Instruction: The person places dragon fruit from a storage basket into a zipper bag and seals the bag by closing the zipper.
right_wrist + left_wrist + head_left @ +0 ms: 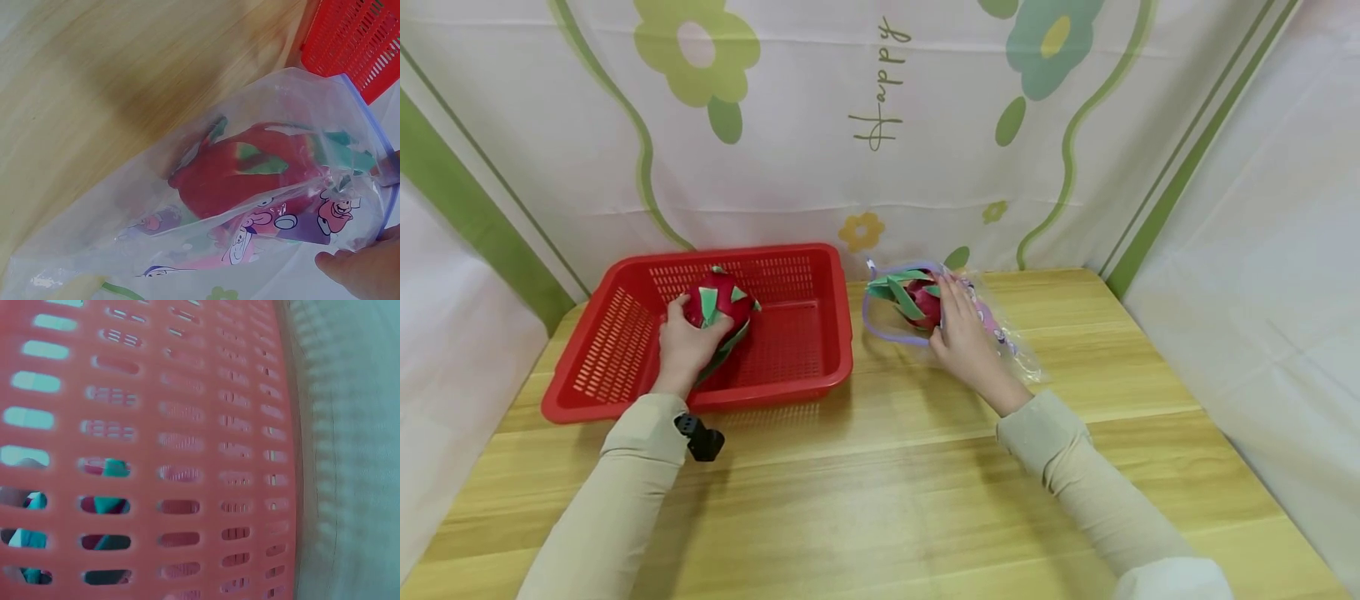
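Note:
A toy dragon fruit, red with green leaf flaps, is in the red plastic basket. My left hand grips it from the near left side, thumb and fingers spread around it. In the left wrist view the basket wall fills most of the picture, and only bits of fruit show through its slots. A second toy dragon fruit lies in a clear zip bag with a purple edge and cartoon print. My right hand holds the bag and fruit near the open end; some fingertips are hidden.
The basket stands on the left of a wooden table, just left of the bag. Behind the table hangs a white curtain with flower print. More white cloth encloses both sides.

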Available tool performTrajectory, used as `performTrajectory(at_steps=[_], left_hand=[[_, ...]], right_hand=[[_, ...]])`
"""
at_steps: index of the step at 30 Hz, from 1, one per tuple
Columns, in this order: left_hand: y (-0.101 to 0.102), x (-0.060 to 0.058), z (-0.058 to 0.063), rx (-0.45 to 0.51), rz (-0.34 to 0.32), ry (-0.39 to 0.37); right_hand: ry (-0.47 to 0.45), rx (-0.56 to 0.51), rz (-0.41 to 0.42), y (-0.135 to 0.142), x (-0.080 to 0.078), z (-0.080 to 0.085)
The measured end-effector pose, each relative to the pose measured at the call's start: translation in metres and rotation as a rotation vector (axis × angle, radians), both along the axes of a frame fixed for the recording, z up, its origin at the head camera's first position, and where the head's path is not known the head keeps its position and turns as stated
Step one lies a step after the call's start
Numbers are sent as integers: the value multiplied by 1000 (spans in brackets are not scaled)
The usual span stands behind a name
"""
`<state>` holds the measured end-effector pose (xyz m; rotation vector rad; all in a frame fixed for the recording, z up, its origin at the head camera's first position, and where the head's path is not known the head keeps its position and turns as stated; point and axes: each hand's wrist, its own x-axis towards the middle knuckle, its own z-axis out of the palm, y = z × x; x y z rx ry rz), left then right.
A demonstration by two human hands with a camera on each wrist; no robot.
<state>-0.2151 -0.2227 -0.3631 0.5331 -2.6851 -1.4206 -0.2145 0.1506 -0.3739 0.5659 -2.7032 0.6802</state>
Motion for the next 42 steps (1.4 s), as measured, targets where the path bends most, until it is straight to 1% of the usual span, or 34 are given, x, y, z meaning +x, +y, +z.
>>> performTrajectory(at_steps=[4,8,13,17,20,24,28,34,42], left_hand=[[0,-2,0,46,23,60],[1,-3,2,74,45,111],[5,-3,8,106,75,143],[9,-1,15,148,65,169],[16,2,21,162,27,206],[32,5,28,160,-32,260],[49,8,32,150,-95,277],[70,11,32,148,-181,284],[88,14,28,50,-300,305]], right_hand=[[-19,3,-9,0,0,0],[-11,15,-15,0,1,1],[-16,24,-19,0,1,1],[-19,21,-19,1,1,1],[-11,16,-19,2,1,0],[-4,12,-16,2,1,0],[0,17,-16,2,1,1],[-5,7,-18,2,2,4],[-7,5,-19,2,1,4]])
